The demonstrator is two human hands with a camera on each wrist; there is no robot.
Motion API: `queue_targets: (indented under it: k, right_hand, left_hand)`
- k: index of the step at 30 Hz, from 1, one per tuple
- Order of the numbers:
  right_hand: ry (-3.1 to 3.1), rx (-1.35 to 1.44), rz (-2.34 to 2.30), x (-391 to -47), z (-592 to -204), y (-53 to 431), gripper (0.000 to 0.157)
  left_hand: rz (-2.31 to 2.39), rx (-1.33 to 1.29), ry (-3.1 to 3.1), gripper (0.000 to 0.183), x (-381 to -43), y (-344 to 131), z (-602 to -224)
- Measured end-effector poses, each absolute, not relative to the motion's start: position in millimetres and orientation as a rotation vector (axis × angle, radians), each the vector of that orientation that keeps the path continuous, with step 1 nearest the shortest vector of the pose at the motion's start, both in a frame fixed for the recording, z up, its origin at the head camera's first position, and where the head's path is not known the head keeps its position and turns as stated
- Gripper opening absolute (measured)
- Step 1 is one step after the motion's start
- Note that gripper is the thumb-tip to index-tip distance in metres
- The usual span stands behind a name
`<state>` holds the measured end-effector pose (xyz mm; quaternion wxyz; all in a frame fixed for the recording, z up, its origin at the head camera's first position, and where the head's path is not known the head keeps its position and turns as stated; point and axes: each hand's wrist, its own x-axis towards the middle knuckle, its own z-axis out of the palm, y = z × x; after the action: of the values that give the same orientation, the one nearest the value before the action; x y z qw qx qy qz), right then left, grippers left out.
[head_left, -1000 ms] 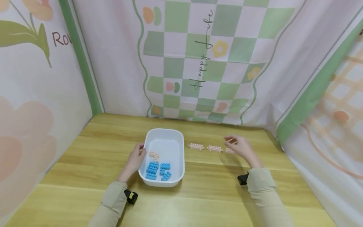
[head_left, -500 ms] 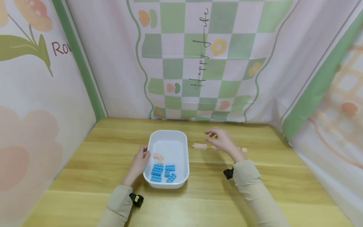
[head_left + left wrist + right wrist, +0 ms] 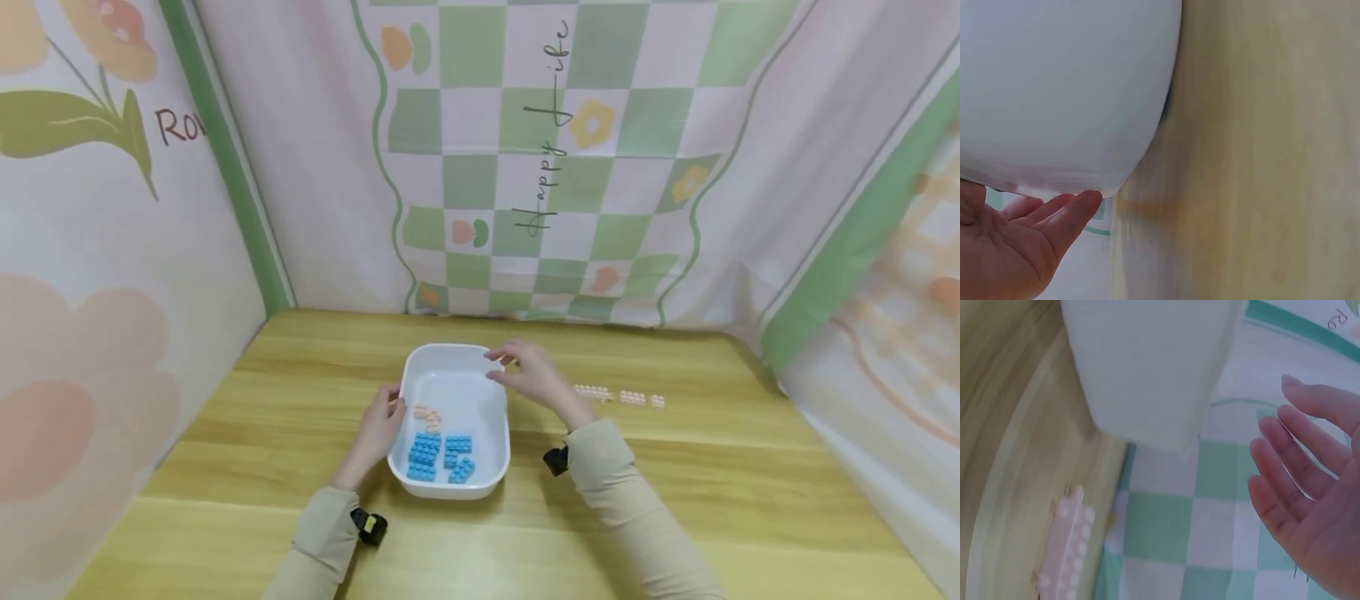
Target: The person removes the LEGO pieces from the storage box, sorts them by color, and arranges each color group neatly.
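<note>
A white plastic bin (image 3: pixel 456 492) stands on the table, with several blue toy bricks (image 3: pixel 425 450) and a few peach bricks (image 3: pixel 430 418) inside. At its left side my left hand (image 3: pixel 378 429) holds the rim; in the left wrist view that hand's fingers (image 3: pixel 1069 219) lie along the outer wall. My right hand (image 3: pixel 534 377) hovers at the bin's upper right edge, fingers spread and loosely bent. The right wrist view shows nothing in that hand (image 3: pixel 1310 487). Pale pink studded pieces (image 3: pixel 592 392) lie in a row to its right, partly hidden behind the hand and forearm.
Two shorter pink pieces (image 3: pixel 633 398) continue the row at the right. The wooden table (image 3: pixel 720 467) ends at a wall of checkered fabric (image 3: pixel 517 183). A plain-and-flower curtain (image 3: pixel 112 350) hangs along the left.
My right hand has moved left from above the pink pieces to the bin's right rim, uncovering the row's right end. The left hand stays at the bin; the head view has shifted slightly.
</note>
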<state>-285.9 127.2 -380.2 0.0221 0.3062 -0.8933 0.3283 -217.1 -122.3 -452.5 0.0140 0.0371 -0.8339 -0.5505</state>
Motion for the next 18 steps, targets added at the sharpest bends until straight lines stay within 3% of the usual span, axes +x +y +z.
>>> queue_targets:
  k: [18]
  right_hand:
    - [-2.887, 1.126, 1.009, -284, -402, 80, 0.032]
  left_hand:
    - [-1.710, 0.132, -2.581, 0.038, -217, -122, -451]
